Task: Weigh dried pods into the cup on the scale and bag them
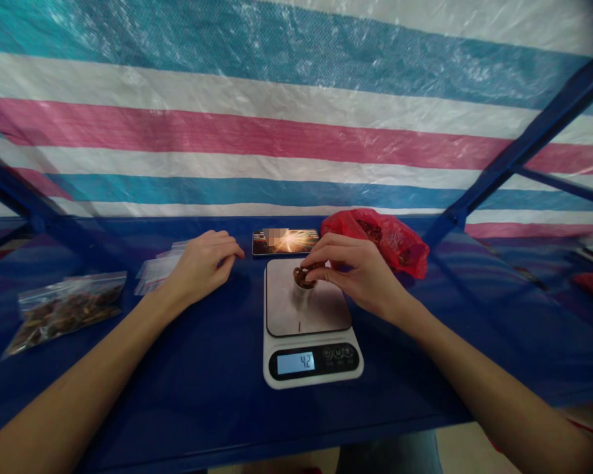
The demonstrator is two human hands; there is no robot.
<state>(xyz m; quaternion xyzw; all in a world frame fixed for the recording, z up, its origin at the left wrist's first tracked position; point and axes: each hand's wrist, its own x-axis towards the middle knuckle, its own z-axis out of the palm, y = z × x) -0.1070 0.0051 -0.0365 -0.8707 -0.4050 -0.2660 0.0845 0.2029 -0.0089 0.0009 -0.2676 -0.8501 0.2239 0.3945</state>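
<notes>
A white kitchen scale [282,309] on the blue table reads 4.2. A small cup [304,296] stands on its plate, with brown dried pieces [301,275] heaped at the rim. Over the cup, my right hand [346,266] is closed in a pinch at these pieces; its fingertips partly hide them. My left hand [210,260] rests on the table left of the scale, holding nothing, its thumb apart from the loosely bent fingers. One thin brown sliver [299,326] lies on the scale plate.
Behind the scale lies a lit phone [286,242]. To its right sits an open red plastic bag [400,243] of brown pieces. Filled zip bags [69,306] and clear zip bags [158,268] lie at left. Blue metal struts [508,158] flank the striped sheet [277,138].
</notes>
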